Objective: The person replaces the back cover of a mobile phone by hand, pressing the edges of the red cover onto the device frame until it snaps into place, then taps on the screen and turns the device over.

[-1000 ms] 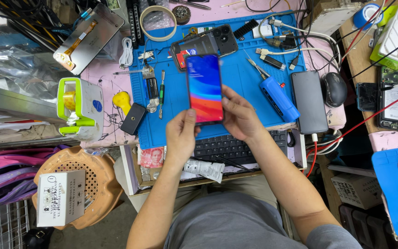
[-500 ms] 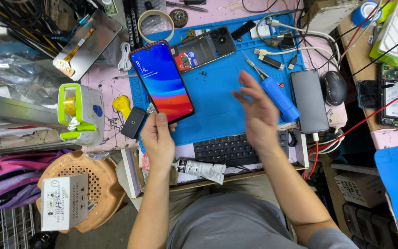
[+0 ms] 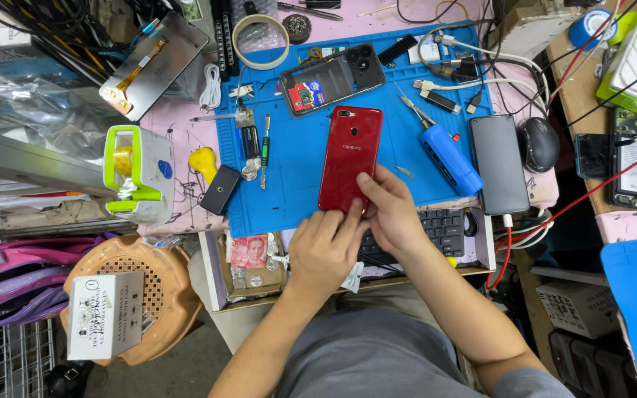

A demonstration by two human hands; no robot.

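A red phone (image 3: 349, 157) lies back up on the blue work mat (image 3: 300, 184), its camera end pointing away from me. My left hand (image 3: 324, 247) rests at the phone's near edge, fingertips touching its bottom end. Beside it, my right hand (image 3: 388, 206) presses thumb and fingers on the phone's lower right corner. Both hands meet at the near end of the phone, above the black keyboard (image 3: 436, 228).
On the mat lie an opened phone body (image 3: 332, 77), a blue electric screwdriver (image 3: 449, 158), tweezers and a small screwdriver (image 3: 265, 151). A dark phone (image 3: 499, 163) and a mouse (image 3: 538, 144) sit right. A tape ring (image 3: 259, 40), a screen panel (image 3: 152, 66) and a green-white device (image 3: 138, 173) lie left.
The phone was held up with its lit screen facing me, then carried left in my left hand. Now it lies back up on the mat with both hands on its near end.
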